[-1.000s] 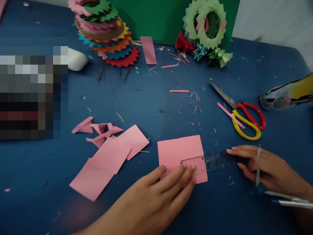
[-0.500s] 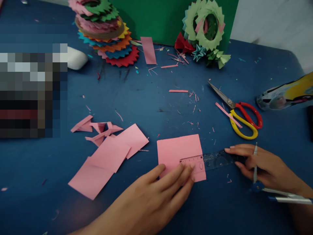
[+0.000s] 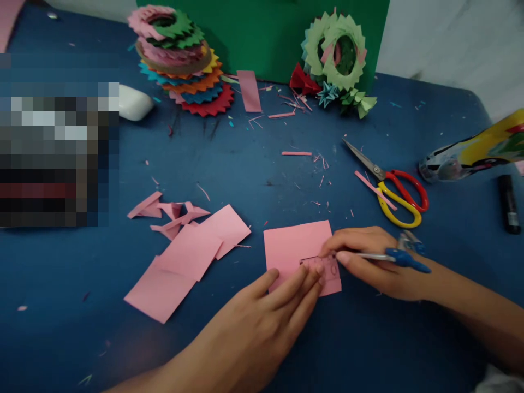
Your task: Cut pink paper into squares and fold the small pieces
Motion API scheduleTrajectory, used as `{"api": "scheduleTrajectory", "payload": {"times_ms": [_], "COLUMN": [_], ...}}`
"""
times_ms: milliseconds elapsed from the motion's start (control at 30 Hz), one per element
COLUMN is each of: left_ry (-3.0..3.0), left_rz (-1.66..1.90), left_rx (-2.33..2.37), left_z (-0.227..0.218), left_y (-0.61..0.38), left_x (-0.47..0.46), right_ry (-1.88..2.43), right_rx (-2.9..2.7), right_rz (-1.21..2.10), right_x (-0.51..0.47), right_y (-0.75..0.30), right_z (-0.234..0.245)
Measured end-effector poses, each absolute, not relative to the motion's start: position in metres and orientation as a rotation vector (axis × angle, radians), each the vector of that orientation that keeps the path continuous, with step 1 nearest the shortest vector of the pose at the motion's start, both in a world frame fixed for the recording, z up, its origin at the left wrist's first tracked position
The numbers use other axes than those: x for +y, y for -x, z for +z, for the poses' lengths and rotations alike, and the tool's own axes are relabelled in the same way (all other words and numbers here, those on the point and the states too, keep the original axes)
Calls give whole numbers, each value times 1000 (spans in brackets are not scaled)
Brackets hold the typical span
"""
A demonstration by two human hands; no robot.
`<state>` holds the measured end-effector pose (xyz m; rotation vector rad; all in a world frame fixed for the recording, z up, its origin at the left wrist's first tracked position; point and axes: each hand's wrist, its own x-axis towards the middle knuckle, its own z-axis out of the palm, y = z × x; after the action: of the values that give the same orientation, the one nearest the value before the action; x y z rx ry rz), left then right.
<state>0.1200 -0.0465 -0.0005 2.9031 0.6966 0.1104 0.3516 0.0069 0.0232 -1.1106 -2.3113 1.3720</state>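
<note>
Surface: blue table [image 3: 254, 164], littered with pink slivers. A green board [image 3: 262, 33] stands upright at 12 o'clock. A blurred patch covers the 9 o'clock edge.

Largest items first:
- Stack of coloured paper rings [image 3: 180, 60] at 11 o'clock, zigzag edges, red at the bottom.
- Green paper wreath [image 3: 335, 52] at 1 o'clock, leaning on the board, with small folded stars at its foot.
- Loose pink squares [image 3: 188, 262] at 8 o'clock, overlapping, with folded pink scraps just above them.
- Yellow packet [image 3: 470, 153] at 3 o'clock, near the edge.

Work piece: pink sheet [image 3: 292, 245], lying flat just below centre, at 6 o'clock.

Left hand [image 3: 262, 322]: enters from 6 o'clock, released and flat, fingertips pressing the near edge of the sheet and the end of a clear ruler [image 3: 323, 267]. The ruler lies across the sheet's lower right corner; the rest of it is hidden under the other hand.

Right hand [image 3: 368, 262]: enters from 4 o'clock, clenched on a metal tool [image 3: 368, 255] with a blue end. The tip sits at the ruler's upper edge, on the sheet.

Smaller items:
- Scissors [image 3: 393, 191], red and yellow handles, at 2 o'clock of the sheet, blades shut, untouched.
- Black marker [image 3: 508, 204] at the far 3 o'clock edge.
</note>
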Motion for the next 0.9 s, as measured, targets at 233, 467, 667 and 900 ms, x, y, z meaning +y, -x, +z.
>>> {"api": "scheduleTrajectory", "payload": {"times_ms": [233, 467, 667, 900], "left_ry": [-2873, -2843, -2823, -2797], "left_rz": [116, 128, 148, 129], "left_rx": [667, 673, 698, 727], "left_z": [-3, -3, -3, -2], "left_y": [-120, -119, -119, -119], "left_x": [-48, -48, -48, -51], "right_ry": [1075, 1029, 1117, 1303], "right_rx": [-2325, -2389, -2422, -2423], "right_rz": [1487, 1459, 1386, 1336], "right_x": [17, 18, 16, 15], "right_y": [-327, -327, -325, -327], "right_z": [13, 15, 16, 23]}}
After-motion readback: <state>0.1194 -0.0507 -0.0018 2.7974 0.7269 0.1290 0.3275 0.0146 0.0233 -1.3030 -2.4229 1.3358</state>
